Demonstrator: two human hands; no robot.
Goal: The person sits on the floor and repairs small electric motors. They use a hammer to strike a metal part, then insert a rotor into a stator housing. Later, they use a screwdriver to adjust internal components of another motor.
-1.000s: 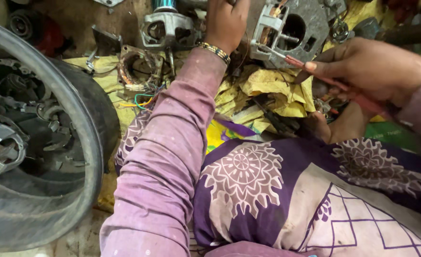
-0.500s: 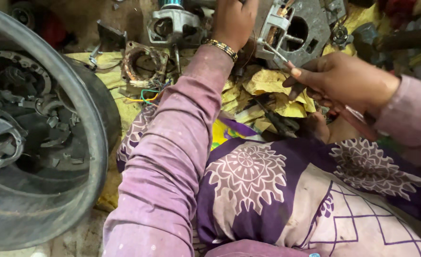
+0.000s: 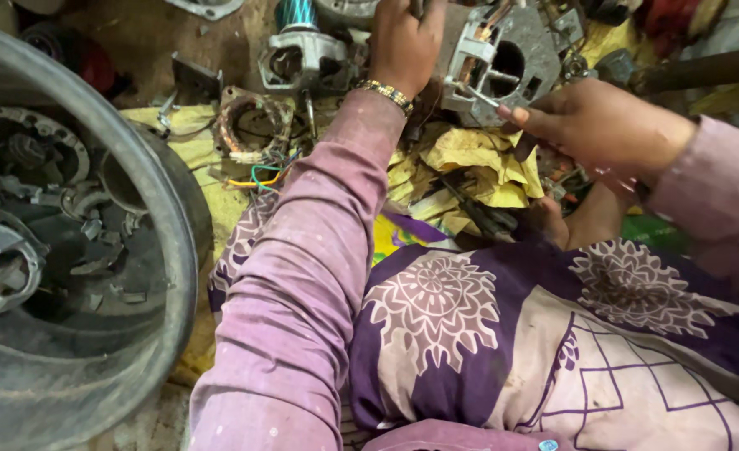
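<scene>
My left hand (image 3: 404, 43), with a beaded bracelet at the wrist, grips the top left of a grey metal motor housing (image 3: 520, 58) that stands at the top of the view. My right hand (image 3: 603, 125) holds a thin screwdriver (image 3: 479, 97) with its metal tip pushed into the housing beside the round centre hole. A crumpled yellow cloth (image 3: 478, 163) lies under the housing, just past my knees, which are covered in purple and cream patterned cloth.
A large black tub (image 3: 148, 276) with broken metal parts fills the left side. A copper-wound stator (image 3: 248, 125) with coloured wires and another grey motor casing (image 3: 298, 54) lie on the dirt floor at upper left. A dark pipe (image 3: 703, 67) runs at upper right.
My right hand has moved left and up, bringing the screwdriver tip into the housing. My left hand has kept its hold on the housing.
</scene>
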